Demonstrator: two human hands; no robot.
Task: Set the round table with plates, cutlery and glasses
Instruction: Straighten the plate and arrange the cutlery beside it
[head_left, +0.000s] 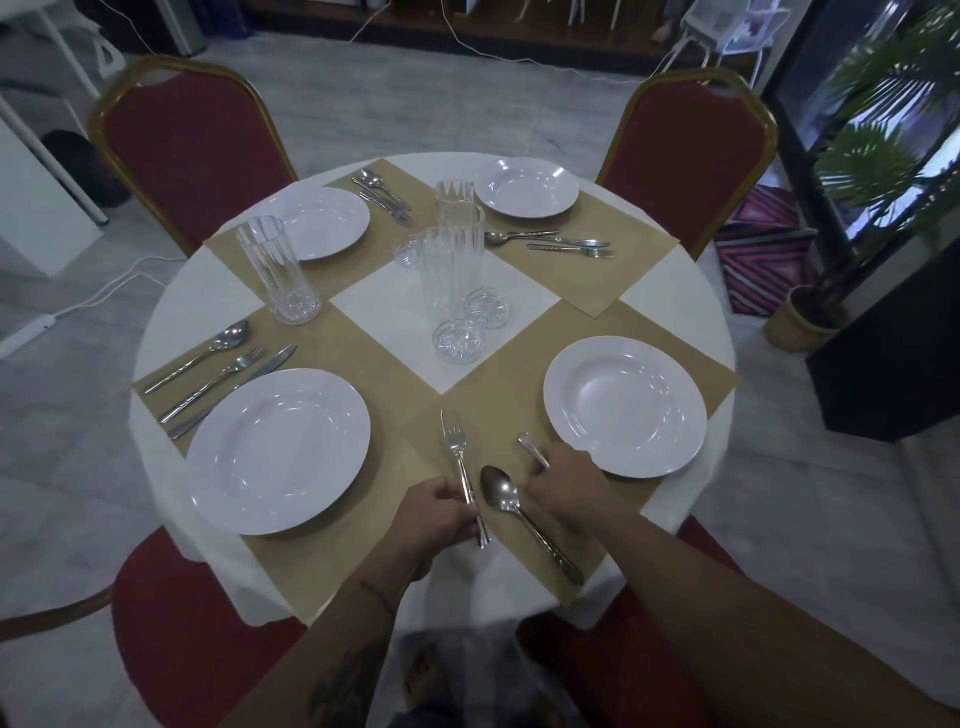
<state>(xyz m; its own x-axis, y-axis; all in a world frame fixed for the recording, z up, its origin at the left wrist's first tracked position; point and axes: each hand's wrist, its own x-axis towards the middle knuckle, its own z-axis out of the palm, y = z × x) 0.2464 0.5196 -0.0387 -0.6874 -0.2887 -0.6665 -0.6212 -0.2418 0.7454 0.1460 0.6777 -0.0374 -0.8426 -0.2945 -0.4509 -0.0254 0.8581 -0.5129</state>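
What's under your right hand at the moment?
One metal utensil, its end sticking out past the right hand; the rest is covered, so its type is unclear. Below lies the tan placemat.

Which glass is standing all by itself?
The tall glass beside the far left plate stands alone; the other three glasses crowd together on the white centre square.

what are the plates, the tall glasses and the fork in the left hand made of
Plates: glossy white, likely glazed ceramic or melamine; soft highlights on the rims. Tall glasses: clear, ribbed cut pattern, glass or crystal-look plastic; cannot tell. Fork in the left hand: polished metal, probably stainless steel, from its mirror-like shine.
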